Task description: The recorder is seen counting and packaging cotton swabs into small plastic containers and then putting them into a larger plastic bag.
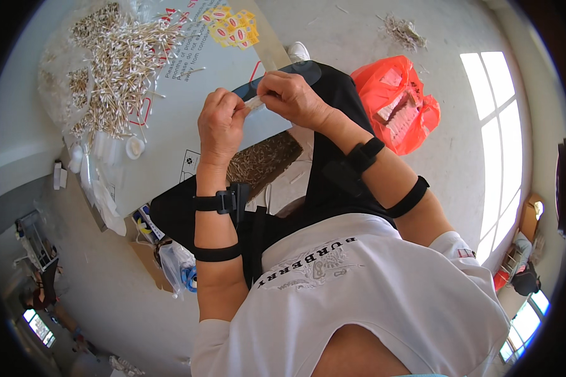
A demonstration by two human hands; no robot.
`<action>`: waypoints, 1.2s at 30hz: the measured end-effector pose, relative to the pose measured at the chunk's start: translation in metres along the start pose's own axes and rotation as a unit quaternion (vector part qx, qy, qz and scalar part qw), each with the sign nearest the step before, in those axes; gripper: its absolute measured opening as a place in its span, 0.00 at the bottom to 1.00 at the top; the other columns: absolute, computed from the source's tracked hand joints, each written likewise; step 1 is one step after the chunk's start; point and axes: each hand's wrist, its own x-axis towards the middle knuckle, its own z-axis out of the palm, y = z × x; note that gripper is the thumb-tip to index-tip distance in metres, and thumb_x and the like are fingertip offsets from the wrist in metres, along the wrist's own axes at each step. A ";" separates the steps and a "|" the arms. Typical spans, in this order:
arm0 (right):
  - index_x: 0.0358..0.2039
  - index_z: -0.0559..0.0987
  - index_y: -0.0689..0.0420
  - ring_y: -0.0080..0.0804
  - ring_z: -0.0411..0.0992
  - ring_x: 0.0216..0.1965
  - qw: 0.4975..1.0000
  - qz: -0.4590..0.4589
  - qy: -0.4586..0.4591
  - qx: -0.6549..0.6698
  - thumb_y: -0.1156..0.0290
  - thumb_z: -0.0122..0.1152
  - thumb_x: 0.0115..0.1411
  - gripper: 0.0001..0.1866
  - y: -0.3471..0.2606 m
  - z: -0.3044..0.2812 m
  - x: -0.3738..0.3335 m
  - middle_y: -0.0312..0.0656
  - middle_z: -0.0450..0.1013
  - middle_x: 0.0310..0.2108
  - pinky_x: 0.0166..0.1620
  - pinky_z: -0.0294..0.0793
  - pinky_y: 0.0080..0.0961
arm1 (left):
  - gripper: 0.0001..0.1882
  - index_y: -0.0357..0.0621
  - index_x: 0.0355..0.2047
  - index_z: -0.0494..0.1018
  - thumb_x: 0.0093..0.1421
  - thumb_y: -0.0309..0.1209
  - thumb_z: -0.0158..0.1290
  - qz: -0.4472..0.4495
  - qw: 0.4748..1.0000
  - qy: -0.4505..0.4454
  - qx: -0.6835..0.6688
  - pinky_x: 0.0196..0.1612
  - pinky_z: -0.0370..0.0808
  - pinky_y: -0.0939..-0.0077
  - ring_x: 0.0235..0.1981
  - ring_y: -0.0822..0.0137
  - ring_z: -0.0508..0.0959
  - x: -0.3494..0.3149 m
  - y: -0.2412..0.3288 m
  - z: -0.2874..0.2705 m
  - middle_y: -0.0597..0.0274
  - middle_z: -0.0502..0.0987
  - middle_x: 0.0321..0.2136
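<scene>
My left hand (221, 122) and my right hand (293, 99) meet above the near edge of the table (170, 151). Between their pinched fingertips is a small, whitish see-through packet (255, 104), each hand gripping one side. What it contains is too small to make out. To the left, a big heap of cotton swabs (116, 78) spills from a clear plastic bag (60, 75). Beyond my hands, a cluster of small yellow-and-white labels (234, 28) lies on the tabletop.
Below the table edge, between my legs, sits an open box of many loose swabs (264, 162). A red plastic bag (396, 103) with pale packs stands on the floor at right. A round white container (135, 147) lies near the heap. Litter (403, 31) is scattered farther off.
</scene>
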 end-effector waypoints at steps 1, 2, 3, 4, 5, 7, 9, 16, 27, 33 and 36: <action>0.30 0.73 0.62 0.43 0.71 0.29 1.000 0.001 0.000 0.000 0.80 0.58 0.56 0.02 0.000 -0.001 0.001 0.45 0.70 0.28 0.33 0.72 0.30 | 0.10 0.39 0.24 0.69 0.44 0.18 0.61 0.004 1.000 -0.010 0.007 0.35 0.72 0.62 0.33 0.55 0.74 0.001 0.001 -0.001 0.60 0.71 0.26; 0.29 0.74 0.62 0.42 0.71 0.28 1.000 -0.023 -0.003 -0.012 0.81 0.57 0.55 0.02 0.001 -0.002 0.001 0.44 0.70 0.28 0.33 0.72 0.30 | 0.10 0.39 0.23 0.69 0.44 0.18 0.60 0.009 1.000 -0.019 0.014 0.34 0.72 0.62 0.33 0.55 0.74 0.001 0.002 -0.001 0.59 0.71 0.26; 0.28 0.74 0.62 0.41 0.71 0.28 0.999 -0.048 -0.006 -0.024 0.81 0.57 0.54 0.02 0.001 -0.003 0.001 0.44 0.70 0.28 0.32 0.72 0.30 | 0.10 0.39 0.23 0.69 0.44 0.18 0.60 0.009 1.000 -0.020 0.013 0.34 0.72 0.62 0.33 0.55 0.74 0.002 0.002 -0.002 0.59 0.71 0.26; 0.28 0.74 0.62 0.41 0.71 0.28 0.999 -0.047 -0.006 -0.024 0.81 0.57 0.54 0.02 0.001 -0.004 0.001 0.44 0.70 0.28 0.32 0.72 0.30 | 0.10 0.38 0.23 0.69 0.44 0.17 0.60 0.015 1.000 -0.021 0.016 0.35 0.72 0.62 0.33 0.54 0.74 0.003 0.003 -0.002 0.59 0.71 0.26; 0.28 0.74 0.62 0.39 0.70 0.27 0.999 -0.039 -0.004 -0.005 0.82 0.58 0.53 0.03 0.001 -0.005 0.001 0.43 0.71 0.28 0.32 0.72 0.28 | 0.10 0.38 0.24 0.69 0.44 0.17 0.60 0.020 0.999 -0.022 0.018 0.35 0.72 0.61 0.33 0.54 0.74 0.003 0.002 -0.002 0.59 0.71 0.26; 0.29 0.75 0.62 0.37 0.70 0.27 0.999 -0.031 -0.002 0.014 0.82 0.59 0.53 0.03 0.002 -0.006 0.000 0.43 0.71 0.28 0.32 0.71 0.27 | 0.10 0.38 0.24 0.69 0.45 0.16 0.60 0.021 0.999 -0.018 0.017 0.34 0.72 0.61 0.33 0.54 0.74 0.002 0.002 -0.001 0.58 0.71 0.25; 0.31 0.77 0.61 0.27 0.69 0.26 0.999 0.025 -0.004 0.040 0.81 0.61 0.52 0.05 0.001 -0.007 -0.002 0.39 0.71 0.29 0.31 0.70 0.22 | 0.10 0.38 0.24 0.69 0.45 0.16 0.59 0.023 1.000 -0.014 0.015 0.34 0.72 0.62 0.33 0.54 0.74 0.001 0.001 0.000 0.58 0.71 0.25; 0.36 0.81 0.61 0.17 0.67 0.28 0.982 0.133 -0.021 0.134 0.79 0.65 0.53 0.09 -0.004 0.004 -0.001 0.33 0.71 0.29 0.30 0.67 0.17 | 0.09 0.37 0.28 0.74 0.45 0.18 0.61 -0.105 0.987 -0.006 -0.120 0.34 0.74 0.67 0.30 0.57 0.76 0.000 0.006 0.008 0.58 0.74 0.27; 0.34 0.79 0.59 0.33 0.73 0.26 0.999 0.002 -0.037 -0.032 0.77 0.64 0.50 0.08 -0.006 0.003 -0.001 0.41 0.73 0.29 0.31 0.73 0.25 | 0.08 0.38 0.27 0.73 0.44 0.19 0.60 -0.027 0.999 -0.005 -0.032 0.34 0.74 0.64 0.32 0.55 0.76 -0.001 0.004 0.009 0.58 0.74 0.27; 0.32 0.80 0.55 0.46 0.75 0.32 0.996 -0.020 -0.069 -0.060 0.72 0.63 0.49 0.09 -0.007 -0.002 0.002 0.41 0.73 0.29 0.34 0.75 0.37 | 0.09 0.39 0.27 0.73 0.44 0.20 0.60 0.051 0.998 0.001 0.023 0.36 0.75 0.63 0.35 0.55 0.76 -0.002 0.007 0.005 0.60 0.74 0.29; 0.34 0.79 0.58 0.40 0.75 0.28 0.994 -0.040 -0.068 -0.070 0.77 0.64 0.49 0.10 -0.005 -0.001 0.000 0.40 0.74 0.30 0.31 0.75 0.31 | 0.09 0.39 0.27 0.72 0.44 0.19 0.60 0.070 0.997 0.008 0.032 0.35 0.75 0.63 0.34 0.55 0.75 -0.002 0.007 0.005 0.59 0.73 0.29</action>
